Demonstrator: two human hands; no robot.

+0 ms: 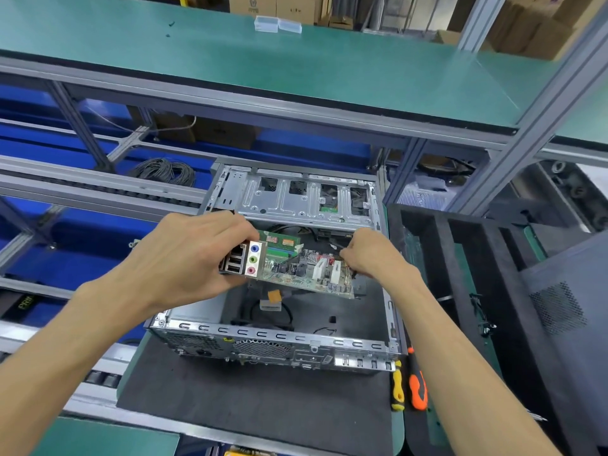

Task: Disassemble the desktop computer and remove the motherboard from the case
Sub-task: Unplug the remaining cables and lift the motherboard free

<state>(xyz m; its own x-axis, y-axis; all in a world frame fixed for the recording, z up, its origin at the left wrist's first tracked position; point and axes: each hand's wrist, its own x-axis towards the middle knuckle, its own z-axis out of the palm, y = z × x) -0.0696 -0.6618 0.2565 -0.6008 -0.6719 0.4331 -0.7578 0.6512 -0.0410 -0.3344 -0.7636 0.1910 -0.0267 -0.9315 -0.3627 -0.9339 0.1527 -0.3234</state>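
Note:
The green motherboard (296,271) hangs tilted above the open metal computer case (276,337), which lies on a dark mat. My left hand (187,258) grips the board's left end, fingers curled round the block of rear ports with blue, green and pink audio jacks. At the board's right edge, my right hand (371,255) pinches it. Loose black cables (269,315) lie on the case floor beneath the board. A metal drive cage (306,195) fills the far end of the case.
A yellow-handled screwdriver (397,386) and an orange-handled one (418,386) lie right of the case. A black foam tray (477,291) and the grey side panel (572,297) sit further right. A green shelf (263,60) overhangs the far side.

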